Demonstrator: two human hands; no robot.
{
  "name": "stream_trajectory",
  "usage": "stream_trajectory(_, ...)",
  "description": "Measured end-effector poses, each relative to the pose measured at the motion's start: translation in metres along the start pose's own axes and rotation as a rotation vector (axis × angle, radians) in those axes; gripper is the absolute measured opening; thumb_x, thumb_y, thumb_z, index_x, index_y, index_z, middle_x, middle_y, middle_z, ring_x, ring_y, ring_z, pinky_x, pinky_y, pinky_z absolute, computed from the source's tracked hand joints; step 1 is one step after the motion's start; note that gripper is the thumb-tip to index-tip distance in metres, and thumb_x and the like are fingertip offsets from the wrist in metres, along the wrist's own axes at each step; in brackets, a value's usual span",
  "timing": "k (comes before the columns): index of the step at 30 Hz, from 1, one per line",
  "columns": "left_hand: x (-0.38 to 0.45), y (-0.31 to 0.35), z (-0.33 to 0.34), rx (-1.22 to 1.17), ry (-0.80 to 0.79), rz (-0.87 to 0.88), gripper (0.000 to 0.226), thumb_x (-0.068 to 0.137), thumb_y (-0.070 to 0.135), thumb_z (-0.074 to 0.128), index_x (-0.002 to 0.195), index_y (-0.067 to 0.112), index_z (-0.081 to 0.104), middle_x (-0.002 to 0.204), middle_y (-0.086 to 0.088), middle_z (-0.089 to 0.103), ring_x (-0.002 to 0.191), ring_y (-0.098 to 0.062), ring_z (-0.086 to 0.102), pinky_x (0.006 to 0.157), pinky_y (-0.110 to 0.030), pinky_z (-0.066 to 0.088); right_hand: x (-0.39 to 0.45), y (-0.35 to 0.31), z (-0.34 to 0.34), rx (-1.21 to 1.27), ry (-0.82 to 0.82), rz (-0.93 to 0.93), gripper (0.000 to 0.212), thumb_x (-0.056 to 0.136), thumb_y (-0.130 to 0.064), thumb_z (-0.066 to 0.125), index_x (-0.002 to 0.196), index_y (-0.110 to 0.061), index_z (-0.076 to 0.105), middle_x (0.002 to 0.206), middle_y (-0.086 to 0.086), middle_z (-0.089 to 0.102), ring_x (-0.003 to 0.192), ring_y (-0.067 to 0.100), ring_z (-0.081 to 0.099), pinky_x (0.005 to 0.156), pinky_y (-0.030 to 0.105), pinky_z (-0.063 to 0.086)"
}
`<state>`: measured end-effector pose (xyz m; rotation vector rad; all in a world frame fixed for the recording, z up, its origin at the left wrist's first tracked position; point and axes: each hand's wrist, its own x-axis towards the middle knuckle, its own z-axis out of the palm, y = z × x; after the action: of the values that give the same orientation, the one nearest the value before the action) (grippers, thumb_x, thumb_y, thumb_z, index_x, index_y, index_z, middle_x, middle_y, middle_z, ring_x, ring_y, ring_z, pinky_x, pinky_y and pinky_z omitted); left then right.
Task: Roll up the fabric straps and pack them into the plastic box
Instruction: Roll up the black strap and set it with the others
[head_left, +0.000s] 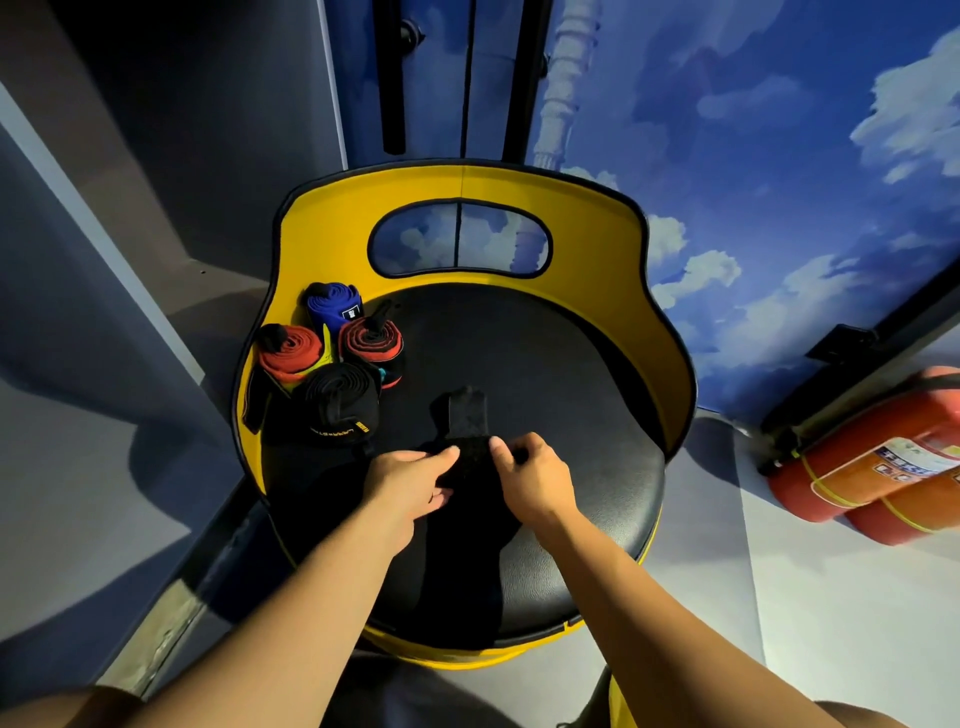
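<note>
hands at centre of black round seat: left hand (410, 480) with thumb and fingers reaching onto the near edge of a black strap (467, 415), fingers partly curled, appearing to pinch the fabric though the contact is dark and hard to read; right hand (530, 475) with fingers curled down over the same strap from the other side, fingertips hidden under the knuckles. black strap lies flat on the seat (571, 374), one narrow end pointing away toward the backrest, the rest running back between the wrists and over the seat's near edge; its outline merges with the black upholstery, so its full length cannot be told. rolled straps at the seat's left rim, grouped and touching: black roll (340, 402) with small yellow lettering, unreadable; red roll (289, 353); red-and-black roll (371, 340); blue roll (332, 304) furthest back. yellow backrest (597, 244) with oval cut-out curving round the seat. plastic box not seen in this view. red fire extinguishers (883, 467) lying on the floor at right, cut off by the frame edge, label blurred. wall behind with painted sky and clouds (779, 156).
</note>
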<state>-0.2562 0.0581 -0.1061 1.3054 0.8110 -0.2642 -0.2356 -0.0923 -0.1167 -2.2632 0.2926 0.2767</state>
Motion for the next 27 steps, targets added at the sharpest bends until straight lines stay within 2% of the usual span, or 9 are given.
stream_trajectory(3, -0.006, 0.009, -0.004, -0.119, -0.066, -0.048, 0.038, 0.08, 0.012, 0.084, 0.112, 0.002, 0.067, 0.116, -0.017, 0.068, 0.095, -0.035, 0.071, 0.087, -0.04, 0.06, -0.004, 0.0, -0.001, 0.225, -0.013, 0.035, 0.044, 0.085, -0.064, 0.062, 0.098, -0.022, 0.065, 0.093, -0.005, 0.071, 0.094, 0.019, 0.069, 0.091, 0.042, 0.055)
stream_trajectory(5, -0.013, 0.019, -0.007, -0.172, -0.119, -0.086, 0.032, 0.081, 0.011, 0.083, 0.108, 0.006, 0.068, 0.115, -0.012, 0.066, 0.096, -0.032, 0.069, 0.094, -0.043, 0.057, -0.007, -0.003, -0.007, 0.409, -0.036, 0.06, 0.05, 0.073, -0.069, 0.068, 0.093, -0.023, 0.066, 0.088, -0.005, 0.073, 0.086, 0.017, 0.071, 0.086, 0.043, 0.059)
stream_trajectory(8, -0.021, 0.035, -0.009, -0.251, -0.236, -0.077, 0.041, 0.082, 0.007, 0.08, 0.12, 0.008, 0.065, 0.12, -0.014, 0.067, 0.102, -0.033, 0.069, 0.095, -0.047, 0.056, -0.012, -0.015, -0.027, 0.654, -0.097, 0.047, 0.038, 0.087, -0.043, 0.074, 0.108, -0.013, 0.064, 0.098, 0.0, 0.071, 0.082, 0.009, 0.066, 0.07, 0.024, 0.054)
stream_trajectory(11, -0.033, 0.056, -0.01, -0.213, -0.297, 0.054, 0.054, 0.082, 0.002, 0.078, 0.13, 0.015, 0.058, 0.125, -0.012, 0.065, 0.108, -0.036, 0.068, 0.092, -0.05, 0.057, -0.02, -0.036, -0.057, 0.803, -0.161, 0.01, 0.031, 0.094, -0.025, 0.069, 0.121, -0.014, 0.061, 0.112, 0.0, 0.07, 0.096, 0.009, 0.066, 0.07, 0.02, 0.049)
stream_trajectory(13, -0.042, 0.071, -0.011, -0.154, -0.36, 0.15, 0.054, 0.083, -0.002, 0.074, 0.13, 0.018, 0.059, 0.123, -0.008, 0.068, 0.112, -0.034, 0.067, 0.096, -0.051, 0.054, -0.024, -0.051, -0.077, 0.844, -0.237, -0.058, 0.02, 0.096, -0.015, 0.062, 0.115, -0.015, 0.066, 0.102, 0.0, 0.072, 0.093, 0.01, 0.068, 0.071, 0.02, 0.049)
stream_trajectory(18, -0.056, 0.095, -0.012, 0.015, -0.473, 0.321, 0.055, 0.083, -0.012, 0.069, 0.126, 0.021, 0.059, 0.124, -0.008, 0.067, 0.115, -0.028, 0.066, 0.1, -0.052, 0.052, -0.023, -0.064, -0.106, 0.77, -0.316, -0.23, 0.023, 0.092, 0.002, 0.056, 0.105, -0.009, 0.071, 0.091, 0.002, 0.071, 0.085, 0.012, 0.067, 0.072, 0.019, 0.052)
stream_trajectory(22, -0.049, 0.09, -0.015, 0.101, -0.436, 0.429, 0.07, 0.075, -0.015, 0.076, 0.125, 0.029, 0.057, 0.125, -0.007, 0.065, 0.109, -0.024, 0.068, 0.088, -0.041, 0.059, -0.02, -0.06, -0.1, 0.737, -0.269, -0.272, 0.029, 0.074, -0.006, 0.064, 0.102, -0.009, 0.071, 0.077, 0.0, 0.059, 0.072, 0.011, 0.055, 0.066, 0.017, 0.043)
stream_trajectory(24, -0.044, 0.087, -0.015, 0.138, -0.406, 0.464, 0.076, 0.066, -0.008, 0.085, 0.125, 0.029, 0.054, 0.125, -0.004, 0.065, 0.111, -0.023, 0.066, 0.086, -0.037, 0.059, -0.017, -0.061, -0.098, 0.708, -0.22, -0.268, 0.021, 0.081, -0.007, 0.064, 0.1, -0.007, 0.071, 0.074, -0.002, 0.061, 0.067, 0.009, 0.053, 0.059, 0.014, 0.04)
stream_trajectory(27, -0.041, 0.086, -0.015, 0.301, -0.386, 0.553, 0.073, 0.06, 0.004, 0.089, 0.12, 0.028, 0.056, 0.12, 0.003, 0.069, 0.112, -0.018, 0.065, 0.093, -0.025, 0.051, -0.01, -0.065, -0.099, 0.743, -0.187, -0.167, 0.019, 0.086, -0.022, 0.064, 0.098, -0.009, 0.073, 0.08, 0.003, 0.064, 0.074, 0.014, 0.059, 0.059, 0.02, 0.044)
